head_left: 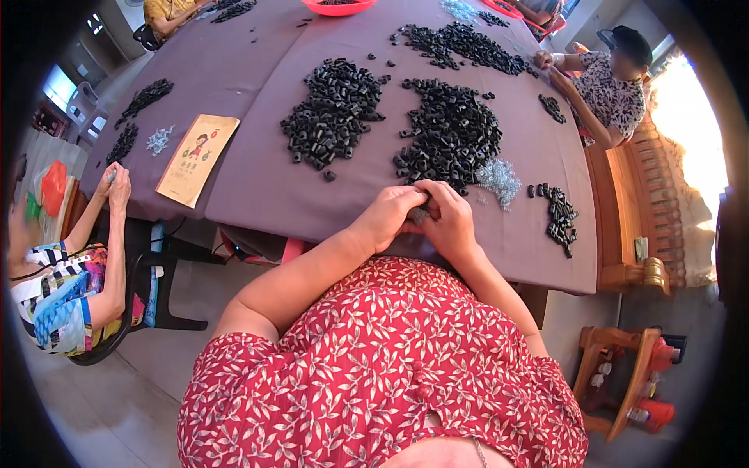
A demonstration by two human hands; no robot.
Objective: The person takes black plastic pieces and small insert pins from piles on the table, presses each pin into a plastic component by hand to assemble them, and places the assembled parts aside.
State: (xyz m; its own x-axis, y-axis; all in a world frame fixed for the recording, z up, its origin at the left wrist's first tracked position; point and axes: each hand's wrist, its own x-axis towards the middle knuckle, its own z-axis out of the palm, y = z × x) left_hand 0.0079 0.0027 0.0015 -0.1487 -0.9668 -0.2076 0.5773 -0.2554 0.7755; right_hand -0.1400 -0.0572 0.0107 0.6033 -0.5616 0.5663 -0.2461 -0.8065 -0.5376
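My left hand (388, 217) and my right hand (449, 221) meet at the near edge of the cloth-covered table (257, 187). Fingers of both are closed together around a small dark grey piece (419, 212), mostly hidden, so its kind cannot be made out. Just beyond them lies a heap of small black plastic parts (449, 129), with a second heap of black parts (331, 113) to its left. Small clear, bluish pieces (499, 181) form a pile beside my right hand. Farther right is a loose group of longer black pieces (560, 218).
An orange-yellow booklet (197, 160) lies left of the heaps. Co-workers sit at the left (70, 288), right (612, 86) and far left (168, 14), near other black piles (468, 43). A red bowl (339, 8) stands at the back. A wooden rack (620, 378) stands at lower right.
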